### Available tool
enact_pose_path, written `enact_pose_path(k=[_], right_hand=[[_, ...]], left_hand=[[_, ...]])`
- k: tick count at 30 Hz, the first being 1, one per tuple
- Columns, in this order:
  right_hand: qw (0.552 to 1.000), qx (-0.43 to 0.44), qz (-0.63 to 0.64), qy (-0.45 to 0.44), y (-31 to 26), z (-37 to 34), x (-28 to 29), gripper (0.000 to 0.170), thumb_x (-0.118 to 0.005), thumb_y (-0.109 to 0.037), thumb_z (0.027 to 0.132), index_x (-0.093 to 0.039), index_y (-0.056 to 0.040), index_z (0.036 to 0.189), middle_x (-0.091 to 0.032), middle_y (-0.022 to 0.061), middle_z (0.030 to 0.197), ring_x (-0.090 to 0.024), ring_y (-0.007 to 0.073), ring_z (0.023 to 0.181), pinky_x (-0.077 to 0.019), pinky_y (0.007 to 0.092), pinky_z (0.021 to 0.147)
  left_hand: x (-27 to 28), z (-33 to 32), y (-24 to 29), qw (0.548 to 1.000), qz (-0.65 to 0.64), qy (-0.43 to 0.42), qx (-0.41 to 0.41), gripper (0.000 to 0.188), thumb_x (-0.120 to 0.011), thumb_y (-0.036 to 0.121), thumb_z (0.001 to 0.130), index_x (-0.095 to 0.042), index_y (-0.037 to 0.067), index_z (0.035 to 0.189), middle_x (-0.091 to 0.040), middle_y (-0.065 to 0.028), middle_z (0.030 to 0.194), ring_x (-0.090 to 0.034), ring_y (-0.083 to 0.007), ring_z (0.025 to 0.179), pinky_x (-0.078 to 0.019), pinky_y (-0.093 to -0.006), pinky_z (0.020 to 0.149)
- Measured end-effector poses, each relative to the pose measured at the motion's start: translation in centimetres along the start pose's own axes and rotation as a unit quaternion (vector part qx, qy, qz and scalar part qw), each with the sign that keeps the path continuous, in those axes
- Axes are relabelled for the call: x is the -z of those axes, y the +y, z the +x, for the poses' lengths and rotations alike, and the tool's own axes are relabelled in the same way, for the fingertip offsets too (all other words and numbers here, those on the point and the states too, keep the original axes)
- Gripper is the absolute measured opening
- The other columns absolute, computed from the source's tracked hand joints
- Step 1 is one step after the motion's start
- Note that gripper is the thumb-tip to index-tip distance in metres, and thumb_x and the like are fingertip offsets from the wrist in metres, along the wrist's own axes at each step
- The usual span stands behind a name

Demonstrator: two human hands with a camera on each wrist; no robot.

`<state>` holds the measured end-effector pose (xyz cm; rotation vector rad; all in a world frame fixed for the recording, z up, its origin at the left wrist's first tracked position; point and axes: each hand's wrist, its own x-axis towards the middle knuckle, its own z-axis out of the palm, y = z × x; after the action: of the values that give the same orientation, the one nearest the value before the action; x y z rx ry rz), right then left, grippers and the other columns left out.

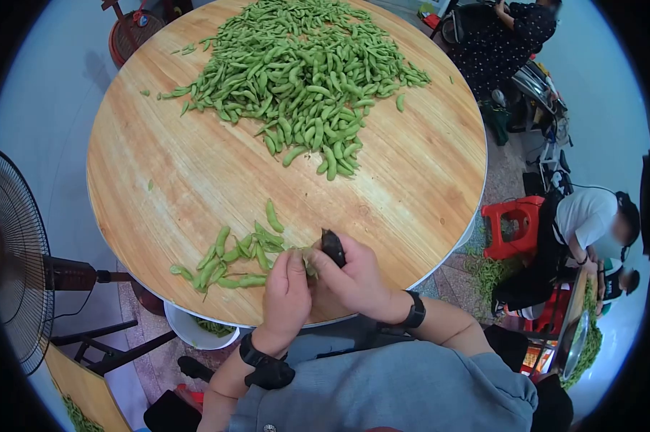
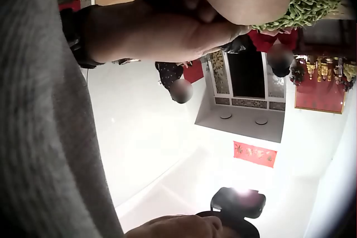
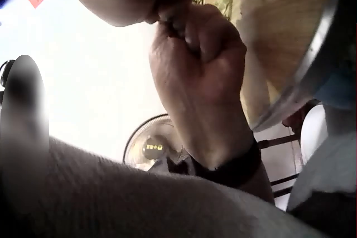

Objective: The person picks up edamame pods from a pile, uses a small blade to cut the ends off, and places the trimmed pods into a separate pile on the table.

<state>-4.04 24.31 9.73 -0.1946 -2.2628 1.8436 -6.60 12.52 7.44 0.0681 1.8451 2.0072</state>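
Observation:
In the head view my left hand (image 1: 287, 294) and right hand (image 1: 359, 282) meet over the near edge of the round table. The left fingertips pinch a pale green bean pod (image 1: 310, 264), mostly hidden between the hands. My right thumb presses against that pod, while the right fingers curl round a dark, blunt-ended object (image 1: 332, 247); I cannot tell what it is. Left of the hands lies a small group of green pods (image 1: 213, 268), with a single pod (image 1: 274, 216) just above. The right wrist view shows my left hand (image 3: 206, 65) curled, fingertips hidden.
A large heap of pods (image 1: 303, 79) covers the far part of the wooden table (image 1: 173, 173). A white bucket (image 1: 188, 327) with pods stands below the near left edge. At left is a fan (image 1: 15, 252); at right, a red stool (image 1: 512, 227) and a seated person (image 1: 580, 216).

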Motion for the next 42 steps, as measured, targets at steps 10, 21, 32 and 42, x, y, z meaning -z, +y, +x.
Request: enact_pose_path(k=[10,21,32,42], right_hand=[[0.969,0.035,-0.206,-0.134,0.3,7.7,-0.4,0.035,-0.058,-0.029,0.083,-0.053,0.0046,0.076,-0.053,0.0225,0.065,-0.054,0.0377,0.064,-0.0426,0.0401,0.057],[0.885,0.210,-0.407,0.087,2.8,12.6,-0.5,0.023,-0.062,-0.020,0.076,-0.054,0.0008,0.077,-0.055,0.0209,0.065,-0.055,0.0358,0.061,-0.0458,0.0396,0.055],[0.945,-0.199,0.101,-0.240,-2.3,2.5,6.5,0.010,-0.054,-0.013,0.083,-0.059,-0.0054,0.088,-0.050,-0.0067,0.065,-0.041,0.0005,0.050,-0.0331,0.0168,0.044],[0.982,-0.103,0.045,-0.151,-0.4,0.2,6.2,0.023,-0.047,-0.011,0.088,-0.054,0.0008,0.107,-0.059,0.0041,0.074,-0.056,0.0106,0.069,-0.0456,0.0248,0.064]], left_hand=[[2.9,-0.6,1.5,0.938,-0.336,0.053,0.065,0.019,-0.041,0.024,0.094,-0.044,0.007,0.085,-0.043,-0.0026,0.067,-0.033,-0.0063,0.044,-0.0243,-0.0175,0.036],[2.9,-1.3,2.0,0.930,-0.347,-0.031,0.120,0.019,-0.043,0.019,0.094,-0.051,0.002,0.097,-0.049,-0.0041,0.076,-0.041,-0.0077,0.054,-0.0287,-0.0178,0.041],[0.0,-0.3,2.0,0.870,-0.352,-0.237,0.250,0.035,-0.037,0.032,0.096,-0.052,0.001,0.090,-0.046,-0.0025,0.065,-0.033,-0.0059,0.045,-0.0224,-0.0177,0.038],[-0.6,-1.0,2.0,0.907,-0.332,-0.161,0.203,0.024,-0.044,0.024,0.094,-0.051,0.002,0.091,-0.042,0.0001,0.061,-0.032,-0.0048,0.045,-0.0228,-0.0170,0.039]])
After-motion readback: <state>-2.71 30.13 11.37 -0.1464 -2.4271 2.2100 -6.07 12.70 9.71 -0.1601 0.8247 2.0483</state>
